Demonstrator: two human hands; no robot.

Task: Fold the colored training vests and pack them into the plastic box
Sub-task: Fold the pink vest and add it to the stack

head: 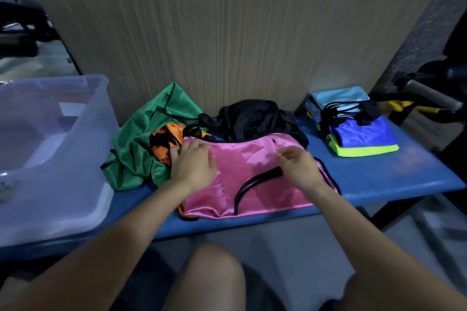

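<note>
Hands first: your left hand point(193, 165) lies flat, fingers straight, pressing the left part of the pink vest point(242, 184); your right hand point(299, 168) hovers over its right part with fingers loosely curled, and whether the fingertips pinch the fabric cannot be told from this blurred view.

Largest item: the blue worktop point(394, 174), which carries everything. On its left end stands the clear plastic box point(50, 159), tilted toward you; no vest shows inside, though faint pale shapes seen through its walls cannot be identified.

Next, the pink vest, spread flat at the front edge between your hands, its black-trimmed armhole point(249, 184) facing up. It appears smoothed but not yet folded.

Behind it to the left lies the crumpled green vest point(141, 139), with the orange vest point(168, 142) touching the pink one under your left fingers; the black vest point(255, 118) is heaped against the wall behind.

At the right rear sits the stack of folded vests point(353, 126): light blue, deep blue and neon yellow, with black trim on top.

Risks, as judged: the slick fabric may slide off the front edge if you release the pressing hand while folding. The orange vest may be caught into the fold. The folded stack is well apart from the box, so carrying it across may undo the folds.
</note>
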